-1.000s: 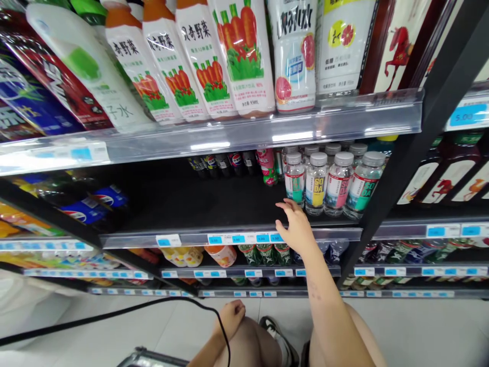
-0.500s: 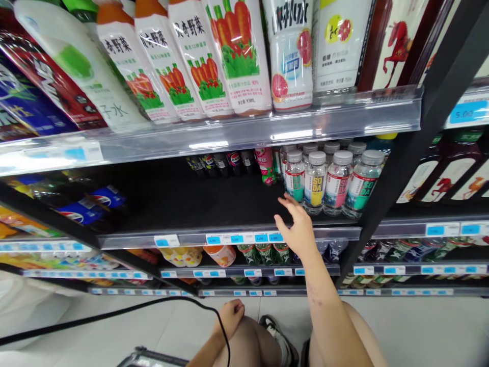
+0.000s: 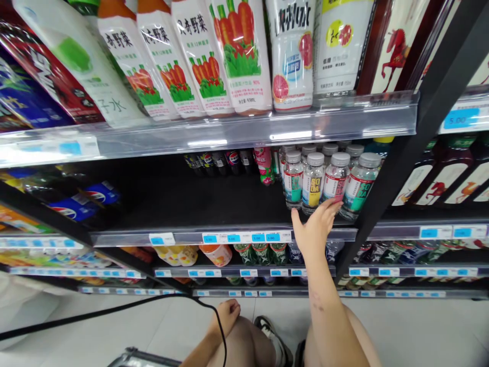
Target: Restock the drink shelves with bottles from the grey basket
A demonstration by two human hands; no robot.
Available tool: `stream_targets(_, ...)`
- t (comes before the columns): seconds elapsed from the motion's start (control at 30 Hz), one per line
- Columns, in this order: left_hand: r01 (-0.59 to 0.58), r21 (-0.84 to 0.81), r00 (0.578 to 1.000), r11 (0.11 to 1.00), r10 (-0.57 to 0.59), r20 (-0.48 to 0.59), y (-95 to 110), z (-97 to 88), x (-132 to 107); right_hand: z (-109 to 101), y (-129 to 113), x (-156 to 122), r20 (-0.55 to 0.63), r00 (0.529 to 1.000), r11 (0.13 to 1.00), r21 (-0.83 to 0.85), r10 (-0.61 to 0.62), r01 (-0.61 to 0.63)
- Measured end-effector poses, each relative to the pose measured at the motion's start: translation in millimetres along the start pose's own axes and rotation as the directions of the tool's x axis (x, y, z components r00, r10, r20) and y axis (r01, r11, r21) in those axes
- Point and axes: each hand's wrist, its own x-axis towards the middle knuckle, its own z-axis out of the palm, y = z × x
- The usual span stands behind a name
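My right hand (image 3: 315, 229) is at the front of the middle shelf, thumb and fingers spread apart. Its fingertips overlap the lower part of a clear soda bottle with a pink label (image 3: 336, 176); whether they touch it is hard to tell. To the left are a soda bottle with a yellow label (image 3: 313, 181) and one with a green label (image 3: 293, 178). Another green-labelled soda bottle (image 3: 359, 186) stands at the right end. My left hand (image 3: 228, 312) rests by my left knee, fingers curled in and nothing visible in them.
An upper shelf edge (image 3: 214, 135) overhangs the bottles, with large juice bottles (image 3: 244, 56) above. A black upright (image 3: 405, 127) stands to the right. Small cola bottles (image 3: 219, 163) stand at the back. A black cable (image 3: 114, 313) crosses the lower left.
My right hand has moved right along the bottle row, from the left green-labelled bottle to the pink-labelled one. The left hand stays by the knee.
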Motion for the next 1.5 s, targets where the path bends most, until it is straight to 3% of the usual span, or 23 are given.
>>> stream_targets(0.1, 0.001, 0.004, 1.0, 1.0, -0.001, -0.002, 2, -1.0, -1, -2, 4, 3, 0.026, 0.999, 0.993, -0.112, -0.019, 0.022)
stream_targets(0.23, 0.004, 0.008, 1.0, 1.0, -0.004, 0.006, 2, -1.7, -1, -11, 5, 0, 0.049, 0.999, 0.999, -0.042, -0.02, 0.022)
stream_targets(0.37, 0.018, 0.013, 1.0, 1.0, -0.018, 0.009, 0, -0.1, 0, -12, -2, -13, 0.164, 0.985, 0.998, -0.016, -0.057, 0.06)
stream_targets(0.57, 0.014, 0.018, 1.0, 1.0, -0.014, 0.012, -1, 0.9, 0, -7, -12, -18, 0.318, 0.947, 0.988, -0.131, -0.041, 0.087)
stream_targets(0.67, 0.013, 0.021, 1.0, 1.0, -0.013, 0.009, -2, 0.4, 0, -20, -14, -13, 0.256, 0.966, 0.996, -0.072, -0.036, 0.056)
stream_targets(0.83, 0.003, 0.026, 1.0, 1.0, -0.004, 0.011, -3, 0.4, 0, -36, -6, -1, 0.03, 1.0, 1.0, 0.006, 0.004, -0.004)
stream_targets(1.0, 0.008, 0.037, 1.0, 0.999, -0.009, 0.02, -4, 1.5, 1, -15, 6, 5, 0.035, 0.999, 0.996, -0.08, 0.028, -0.025)
stream_targets(1.13, 0.017, 0.051, 1.0, 0.999, -0.018, 0.023, -3, 1.2, 1, -2, -1, 2, 0.001, 0.998, 0.978, -0.2, 0.069, -0.067)
stream_targets(1.5, 0.007, 0.057, 1.0, 0.998, -0.008, 0.007, -3, 0.8, 2, -5, -16, -4, -0.022, 0.996, 0.962, -0.258, 0.087, -0.09)
